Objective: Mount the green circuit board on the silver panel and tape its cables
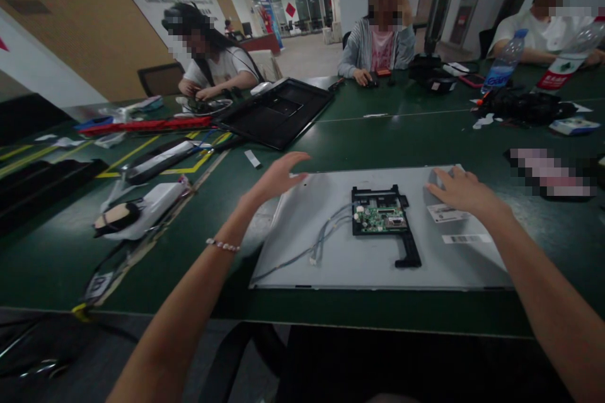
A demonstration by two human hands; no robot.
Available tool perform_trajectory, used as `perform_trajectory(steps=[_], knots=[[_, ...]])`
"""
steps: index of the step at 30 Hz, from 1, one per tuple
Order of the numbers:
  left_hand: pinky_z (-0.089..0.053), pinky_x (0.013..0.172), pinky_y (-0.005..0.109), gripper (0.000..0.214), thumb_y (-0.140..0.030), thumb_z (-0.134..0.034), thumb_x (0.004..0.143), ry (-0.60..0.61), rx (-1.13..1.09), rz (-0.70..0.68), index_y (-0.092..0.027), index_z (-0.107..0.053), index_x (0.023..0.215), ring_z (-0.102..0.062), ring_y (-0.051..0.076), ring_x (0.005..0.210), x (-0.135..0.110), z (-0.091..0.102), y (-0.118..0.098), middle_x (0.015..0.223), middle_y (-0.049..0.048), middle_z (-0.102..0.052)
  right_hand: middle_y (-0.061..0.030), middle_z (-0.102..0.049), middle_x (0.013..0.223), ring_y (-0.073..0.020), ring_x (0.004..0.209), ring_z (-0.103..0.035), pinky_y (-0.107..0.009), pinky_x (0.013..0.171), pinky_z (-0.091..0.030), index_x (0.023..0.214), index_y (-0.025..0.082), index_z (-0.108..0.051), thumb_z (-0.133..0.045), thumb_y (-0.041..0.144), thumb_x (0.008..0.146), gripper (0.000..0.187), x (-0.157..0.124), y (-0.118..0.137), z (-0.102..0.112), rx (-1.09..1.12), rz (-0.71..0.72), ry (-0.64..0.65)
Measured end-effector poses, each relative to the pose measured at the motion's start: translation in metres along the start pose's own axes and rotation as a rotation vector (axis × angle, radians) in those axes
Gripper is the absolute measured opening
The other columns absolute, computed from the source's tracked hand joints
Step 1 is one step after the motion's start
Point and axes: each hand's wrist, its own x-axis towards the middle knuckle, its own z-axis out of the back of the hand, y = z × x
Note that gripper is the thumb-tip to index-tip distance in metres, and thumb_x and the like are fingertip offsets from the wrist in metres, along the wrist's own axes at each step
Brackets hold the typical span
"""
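Where bare, panel [373, 257] lt-grey

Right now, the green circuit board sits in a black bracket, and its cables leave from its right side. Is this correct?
Only the side is wrong: the head view shows the cables leaving the green circuit board from its left side.

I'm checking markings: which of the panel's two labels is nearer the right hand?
The upper label, beside the right hand; the lower barcode strip lies farther away.
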Motion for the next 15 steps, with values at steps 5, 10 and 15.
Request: perform_trajectory(steps=[5, 10, 15], knots=[[-0.037, 0.109, 0.03, 0.05, -0.03, -0.049, 0.082, 0.018, 0.245, 0.212, -0.011, -0.061, 0.127, -0.054, 0.022, 0.126, 0.007, 0.023, 0.063, 0.134, 0.0118, -0.062, -0.0264, -0.044, 0.144, -0.0487, 0.127, -0.046, -0.06, 0.091, -0.044, 0.149, 0.022, -0.04, -0.029, 0.065, 0.094, 0.071, -0.004, 0.006, 0.001, -0.015, -0.019, -0.008], [-0.04, 0.104, 0.028, 0.048, -0.026, -0.049, 0.082, 0.072, 0.342, 0.299, -0.013, -0.066, 0.124, -0.057, 0.022, 0.122, 0.012, 0.015, 0.074, 0.13, 0.0084, -0.065, -0.0278, -0.043, 0.144, -0.0502, 0.126, -0.046, -0.06, 0.093, -0.043, 0.151, 0.021, -0.035, -0.025, 0.064, 0.095, 0.072, -0.007, 0.011, 0.003, -0.051, -0.025, -0.002], [-0.044, 0.097, 0.029, 0.04, -0.023, -0.045, 0.087, 0.007, 0.389, 0.352, -0.014, -0.073, 0.114, -0.063, 0.024, 0.112, 0.02, 0.007, 0.076, 0.118, 0.008, -0.071, -0.0293, -0.043, 0.144, -0.0501, 0.126, -0.047, -0.059, 0.093, -0.042, 0.151, 0.02, -0.036, -0.026, 0.059, 0.097, 0.067, -0.009, 0.015, 0.005, -0.088, -0.023, -0.003]])
